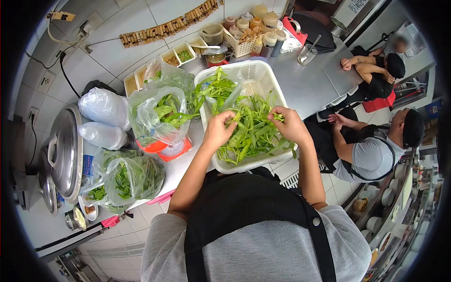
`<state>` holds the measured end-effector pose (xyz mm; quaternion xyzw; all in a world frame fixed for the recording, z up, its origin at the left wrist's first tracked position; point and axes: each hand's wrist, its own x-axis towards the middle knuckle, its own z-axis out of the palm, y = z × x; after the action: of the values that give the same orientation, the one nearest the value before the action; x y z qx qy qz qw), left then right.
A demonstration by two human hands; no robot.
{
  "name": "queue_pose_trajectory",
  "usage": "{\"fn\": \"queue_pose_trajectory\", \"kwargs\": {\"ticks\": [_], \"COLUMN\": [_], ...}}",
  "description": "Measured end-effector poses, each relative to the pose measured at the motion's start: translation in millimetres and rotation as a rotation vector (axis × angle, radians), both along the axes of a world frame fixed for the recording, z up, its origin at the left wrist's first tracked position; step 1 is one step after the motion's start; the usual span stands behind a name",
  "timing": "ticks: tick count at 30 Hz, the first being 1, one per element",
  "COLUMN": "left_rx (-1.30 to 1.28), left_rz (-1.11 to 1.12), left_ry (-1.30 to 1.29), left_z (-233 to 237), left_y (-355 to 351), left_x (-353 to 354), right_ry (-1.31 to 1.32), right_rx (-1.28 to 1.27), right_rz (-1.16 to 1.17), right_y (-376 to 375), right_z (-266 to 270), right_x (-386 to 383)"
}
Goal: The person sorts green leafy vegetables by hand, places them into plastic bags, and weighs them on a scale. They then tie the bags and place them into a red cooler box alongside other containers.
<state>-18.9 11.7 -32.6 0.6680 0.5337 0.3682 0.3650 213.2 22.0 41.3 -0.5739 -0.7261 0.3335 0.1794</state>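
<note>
In front of me a white plastic basket (279, 80) holds a heap of long-leaved greens (249, 134). My left hand (220, 130) is over the heap's left side, thumb and fingers pinched on leafy greens. On the other side my right hand (290, 126) also grips leafy greens between thumb and fingers. Another bunch (218, 87) lies at the basket's far left corner, beside clear plastic film. Left of the basket, an open plastic bag (157, 110) of greens stands by an orange scale (176, 150). A second bag (129, 178) of greens sits nearer me.
Large metal lids (66, 155) and white-filled bags (104, 108) occupy the left. Sauce bottles (270, 40), small containers (184, 54) and a glass (307, 55) line the back of the steel counter (300, 89). Two people in dark caps (369, 145) are at the right, with another person behind.
</note>
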Motion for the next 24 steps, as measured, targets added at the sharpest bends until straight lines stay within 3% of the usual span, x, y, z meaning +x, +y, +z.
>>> {"fn": "queue_pose_trajectory", "kwargs": {"ticks": [2,5,9,14,17,18,21,24], "left_rx": [0.137,-0.076,-0.211,-0.295,-0.183,0.024,0.439,0.465], "left_rz": [-0.003,-0.089,-0.082,-0.122,-0.237,-0.191,-0.096,0.095], "left_ry": [0.020,0.021,-0.107,-0.085,0.032,0.189,0.495,0.395], "left_z": [-18.8,-26.4,-37.5,-35.4,-39.3,-42.7,-47.8,-11.4], "left_y": [-3.1,-12.1,-17.0,-23.7,-30.5,-34.1,-36.3,-30.0], "left_x": [-7.7,-9.3,-2.9,-1.6,-7.4,-10.9,-13.2,-2.8], "right_ry": [0.197,0.251,-0.004,0.106,0.322,0.440,0.255,0.074], "right_rx": [0.054,0.091,-0.094,-0.202,-0.063,0.054,0.125,0.313], "right_rz": [0.006,-0.020,-0.019,-0.022,-0.091,-0.157,-0.186,-0.020], "right_y": [-5.2,-10.3,-12.4,-11.5,-9.5,-8.0,-5.7,-9.8], "right_z": [-4.0,-27.3,-64.6,-97.5,-98.8,-94.0,-66.3,-49.2], "right_x": [2.6,1.2,-8.3,-37.6,-38.2,-35.6,-22.4,-20.7]}}
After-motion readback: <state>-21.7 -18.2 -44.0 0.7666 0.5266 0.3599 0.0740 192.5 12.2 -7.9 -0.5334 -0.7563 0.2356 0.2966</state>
